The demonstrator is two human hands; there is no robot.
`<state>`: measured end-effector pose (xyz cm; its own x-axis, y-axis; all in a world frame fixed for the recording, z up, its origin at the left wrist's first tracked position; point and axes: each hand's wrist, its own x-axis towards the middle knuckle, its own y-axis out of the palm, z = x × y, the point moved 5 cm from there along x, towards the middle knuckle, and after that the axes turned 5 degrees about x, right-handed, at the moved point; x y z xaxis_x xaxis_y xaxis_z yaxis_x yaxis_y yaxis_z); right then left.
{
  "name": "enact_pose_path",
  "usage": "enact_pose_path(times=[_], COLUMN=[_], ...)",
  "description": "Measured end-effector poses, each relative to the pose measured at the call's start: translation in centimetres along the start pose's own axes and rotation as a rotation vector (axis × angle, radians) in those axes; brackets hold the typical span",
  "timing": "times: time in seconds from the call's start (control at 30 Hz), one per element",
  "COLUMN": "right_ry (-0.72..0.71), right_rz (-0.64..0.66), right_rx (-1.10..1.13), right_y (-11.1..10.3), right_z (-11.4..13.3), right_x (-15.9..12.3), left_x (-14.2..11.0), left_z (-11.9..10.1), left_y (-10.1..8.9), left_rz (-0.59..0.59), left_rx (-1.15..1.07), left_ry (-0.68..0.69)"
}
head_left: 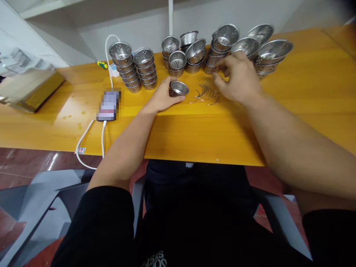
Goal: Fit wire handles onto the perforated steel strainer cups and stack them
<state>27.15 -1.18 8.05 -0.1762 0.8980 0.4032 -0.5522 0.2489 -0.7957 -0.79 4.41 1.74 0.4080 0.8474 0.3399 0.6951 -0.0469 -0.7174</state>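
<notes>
My left hand (164, 95) is wrapped round a small perforated metal cup (179, 88) that rests on the yellow table, its mouth facing up and toward me. My right hand (236, 76) hovers to the right, slightly blurred, with thumb and forefinger apart and nothing visible between them. Its fingertips come close to a stack of similar perforated cups (217, 59); whether they touch it I cannot tell. On the table between both hands lies a loose pile of thin curved metal wires (205, 93).
Two tall stacks of cups (128, 70) (148, 70) stand at the left, with more cups (178, 61) at the back middle and tilted ones (271, 53) at the right. A phone (109, 105) with white cables lies left, beyond it a yellow-green object (102, 65) and a cardboard box (36, 91).
</notes>
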Motion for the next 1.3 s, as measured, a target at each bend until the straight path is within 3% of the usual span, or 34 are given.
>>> enact_pose_path(times=[0.33,0.47,0.57,0.7,0.87,1.0,1.3], right_ry=[-0.018,-0.032,-0.031,-0.011,0.028,0.052,-0.008], right_rz=[0.093,0.096,0.089,0.094,0.115,0.153,0.131], right_rx=[-0.030,-0.029,0.026,0.082,0.125,0.164,0.114], right_y=[1.3,1.6,1.8,2.0,1.7,1.6,2.5], right_z=[0.2,0.3,0.2,0.3,0.9,1.3,0.9], right_x=[0.2,0.3,0.2,-0.1,-0.6,-0.7,-0.3], left_x=[0.1,0.9,3.2,7.8,10.9,10.5,7.9], left_z=[0.5,0.8,2.6,5.3,5.5,5.1,4.4], left_y=[0.1,0.0,0.0,-0.2,-0.2,-0.2,-1.5], left_rz=[0.017,-0.050,-0.091,-0.051,0.041,0.084,-0.083], left_rx=[0.019,0.041,0.035,0.060,0.236,0.296,0.316], left_ry=[0.035,0.045,0.061,0.061,0.001,-0.089,-0.072])
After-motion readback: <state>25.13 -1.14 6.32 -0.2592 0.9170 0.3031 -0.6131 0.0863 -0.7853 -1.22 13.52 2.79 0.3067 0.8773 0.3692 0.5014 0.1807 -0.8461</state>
